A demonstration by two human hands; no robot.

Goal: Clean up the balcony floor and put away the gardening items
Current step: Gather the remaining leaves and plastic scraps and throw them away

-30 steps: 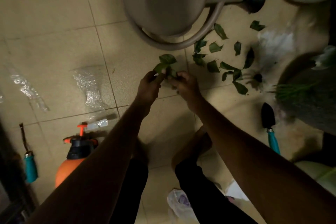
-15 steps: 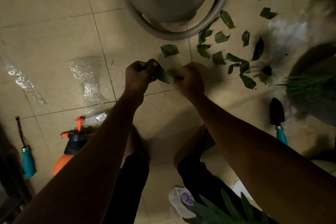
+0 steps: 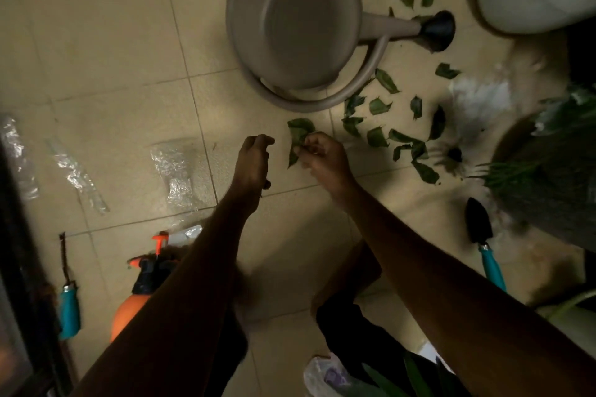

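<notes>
A beige tiled balcony floor (image 3: pixel 113 42) in dim light, seen from above by the person crouching over it. The person's bare arms reach forward to the middle of the frame. The right hand (image 3: pixel 322 155) has its fingers curled around a small bunch of leaves (image 3: pixel 298 138), which sticks out from the fingertips toward the left hand (image 3: pixel 254 155). The left hand hangs just beside the bunch without touching it. Its fingers are curled inward, and whether they hold anything cannot be told. The two hands are apart, with a narrow strip of tile between them.

More scattered leaves (image 3: pixel 377 137), dark green and torn, lie on the floor to the right of the right hand. They spread from the handle of a taupe watering can (image 3: pixel 300 32) toward a dark plant pot (image 3: pixel 548 196) at the right edge. The watering can lies just beyond the hands, its black-tipped spout pointing right. A trowel (image 3: pixel 480 229) with a black blade and teal handle lies near the dark pot, to the right of the right forearm.

To the left of the left hand, a crumpled sheet of clear plastic (image 3: pixel 175 167) lies flat on the tiles, and a second strip (image 3: pixel 77 177) lies further left. An orange spray bottle (image 3: pixel 142 287) shows partly under the left forearm. A teal-handled tool (image 3: pixel 69 306) lies near the left edge.
</notes>
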